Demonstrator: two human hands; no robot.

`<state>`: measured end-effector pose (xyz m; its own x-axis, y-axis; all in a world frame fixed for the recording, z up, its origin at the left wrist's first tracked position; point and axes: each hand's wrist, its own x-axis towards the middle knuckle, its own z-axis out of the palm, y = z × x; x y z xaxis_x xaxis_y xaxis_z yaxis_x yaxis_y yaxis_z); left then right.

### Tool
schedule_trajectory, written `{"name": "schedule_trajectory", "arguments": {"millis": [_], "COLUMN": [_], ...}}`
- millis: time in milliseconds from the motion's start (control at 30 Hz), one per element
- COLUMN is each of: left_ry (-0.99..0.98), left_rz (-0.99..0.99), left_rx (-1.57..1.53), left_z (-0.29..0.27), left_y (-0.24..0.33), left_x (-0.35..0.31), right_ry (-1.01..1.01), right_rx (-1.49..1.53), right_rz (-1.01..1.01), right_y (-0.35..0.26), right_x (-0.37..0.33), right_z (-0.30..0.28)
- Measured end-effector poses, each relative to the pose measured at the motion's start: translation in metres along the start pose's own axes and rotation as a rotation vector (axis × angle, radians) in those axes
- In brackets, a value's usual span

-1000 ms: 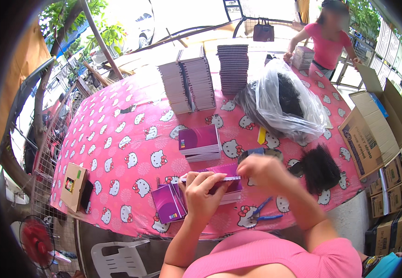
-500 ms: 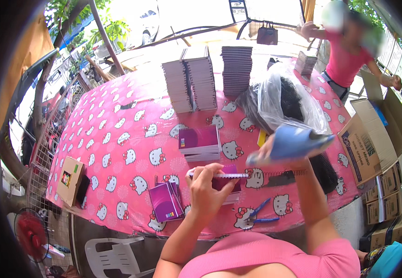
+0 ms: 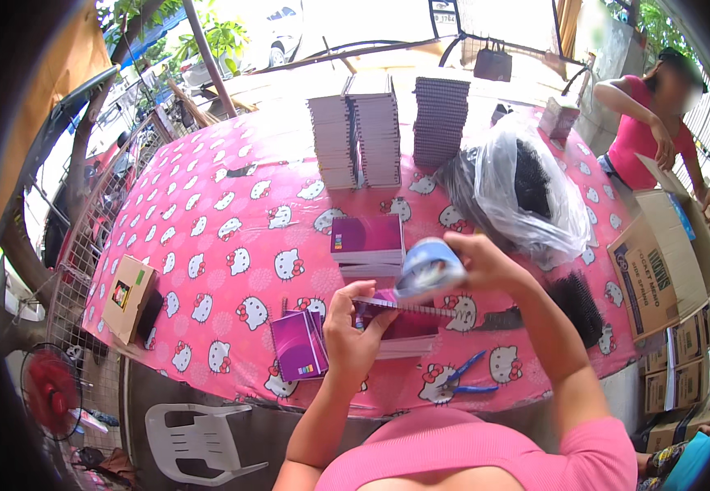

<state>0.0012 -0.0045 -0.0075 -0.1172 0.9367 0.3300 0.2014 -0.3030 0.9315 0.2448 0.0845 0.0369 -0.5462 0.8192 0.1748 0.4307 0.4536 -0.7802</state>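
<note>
The left hand pinches a notebook between thumb and fingers just below frame centre. A coil extends right from its edge. The right hand, right of centre, grips a blurred blue object. Pliers lie lower right of centre.

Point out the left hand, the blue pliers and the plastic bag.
Left hand [image 3: 353, 329], head view: middle of the hand.
Blue pliers [image 3: 467, 366], head view: far handle.
Plastic bag [image 3: 496, 193], head view: clear left side.
</note>
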Motion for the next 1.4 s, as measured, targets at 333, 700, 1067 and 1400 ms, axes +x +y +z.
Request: {"name": "schedule_trajectory", "arguments": {"millis": [333, 700, 1067, 1400], "left_ry": [0.157, -0.016, -0.003, 0.003], "left_rz": [-0.161, -0.138, 0.452, 0.442], "left_rx": [-0.413, -0.675, 0.235, 0.1], "left_z": [-0.006, -0.011, 0.0, 0.007], "left_y": [0.003, -0.002, 0.007, 0.007], "left_x": [-0.008, -0.003, -0.045, -0.039], "right_ry": [-0.078, 0.386, -0.059, 0.321], "right_rx": [0.648, -0.669, -0.586, -0.29], "right_rz": [-0.033, 0.622, 0.124, -0.039], "right_y": [-0.007, 0.14, 0.036, -0.068], "right_x": [0.017, -0.097, -0.207, -0.117], "right_z": [0.015, 0.054, 0.134, 0.091]}}
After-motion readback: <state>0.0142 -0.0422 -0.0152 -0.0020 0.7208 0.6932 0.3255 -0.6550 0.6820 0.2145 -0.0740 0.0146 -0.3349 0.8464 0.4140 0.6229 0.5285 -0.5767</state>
